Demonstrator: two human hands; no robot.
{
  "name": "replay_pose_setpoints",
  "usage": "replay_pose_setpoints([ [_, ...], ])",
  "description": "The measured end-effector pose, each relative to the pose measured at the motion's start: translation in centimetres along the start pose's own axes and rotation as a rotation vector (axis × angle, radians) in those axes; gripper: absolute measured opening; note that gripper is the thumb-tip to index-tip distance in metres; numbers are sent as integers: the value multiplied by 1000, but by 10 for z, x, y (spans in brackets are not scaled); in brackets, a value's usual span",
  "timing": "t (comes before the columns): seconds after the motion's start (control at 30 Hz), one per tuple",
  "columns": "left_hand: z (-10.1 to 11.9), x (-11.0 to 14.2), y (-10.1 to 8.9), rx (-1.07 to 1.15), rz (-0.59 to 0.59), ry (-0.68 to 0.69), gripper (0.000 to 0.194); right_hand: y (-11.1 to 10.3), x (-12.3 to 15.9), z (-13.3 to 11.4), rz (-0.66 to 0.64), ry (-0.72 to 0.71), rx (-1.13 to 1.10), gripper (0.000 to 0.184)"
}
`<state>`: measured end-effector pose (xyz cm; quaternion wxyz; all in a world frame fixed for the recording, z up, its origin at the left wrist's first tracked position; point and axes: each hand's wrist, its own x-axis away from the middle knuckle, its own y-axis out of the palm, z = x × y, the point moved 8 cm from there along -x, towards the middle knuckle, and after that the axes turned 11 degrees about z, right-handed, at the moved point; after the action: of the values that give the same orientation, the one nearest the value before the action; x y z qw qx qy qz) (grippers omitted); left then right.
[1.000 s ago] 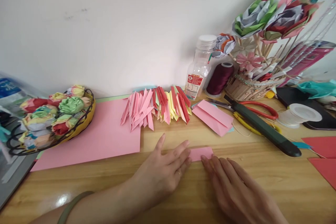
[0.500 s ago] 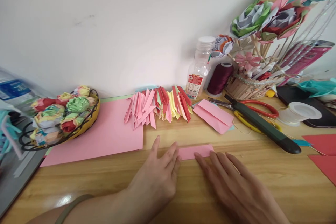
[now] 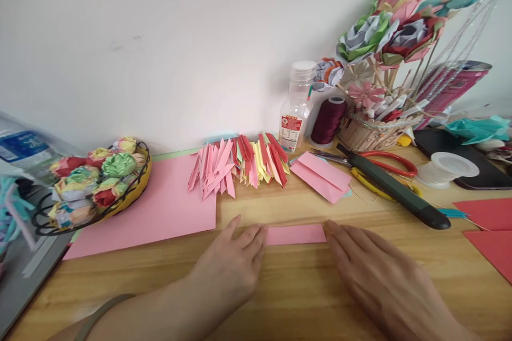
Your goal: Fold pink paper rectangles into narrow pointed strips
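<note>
A narrow pink strip of paper lies flat on the wooden table between my hands. My left hand rests at its left end, fingers stretched and the index lifted a little apart, covering that end. At the right end, my right hand lies flat with its fingertips on or against the strip's corner. Neither hand grasps anything. Behind the strip is a folded pink paper, and a pile of pink, red and yellow folded paper pieces lies beyond my left hand.
A yellow basket of paper flowers stands left on a large pink sheet. At the back are a clear bottle, a purple thread spool and a flower basket. A dark green cutter lies over red-handled scissors.
My right hand has slid rightward along the pink strip to its end, uncovering more of it. My left hand stays at the left end. The camera view has shifted slightly.
</note>
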<state>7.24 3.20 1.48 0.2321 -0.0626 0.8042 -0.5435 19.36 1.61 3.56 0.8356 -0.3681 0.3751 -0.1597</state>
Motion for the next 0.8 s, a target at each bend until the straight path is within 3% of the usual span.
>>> replay_pose_setpoints([
  [0.13, -10, -7, -5, 14, 56, -28, 25, 9, -6, 14, 42, 97, -136, 35],
  [0.3, -22, -16, -21, 33, 193, -129, 27, 21, -7, 12, 4, 144, -334, 32],
  [0.47, -16, -13, -14, 99, 161, -178, 30, 24, -5, 12, -70, 245, -504, 27],
  [0.67, -5, -13, -3, 292, 120, -156, 34, 20, -7, 4, 3, 240, -607, 21],
  [0.8, -10, -17, -3, 364, 130, -186, 27, 17, -11, -1, -112, 265, -865, 11],
])
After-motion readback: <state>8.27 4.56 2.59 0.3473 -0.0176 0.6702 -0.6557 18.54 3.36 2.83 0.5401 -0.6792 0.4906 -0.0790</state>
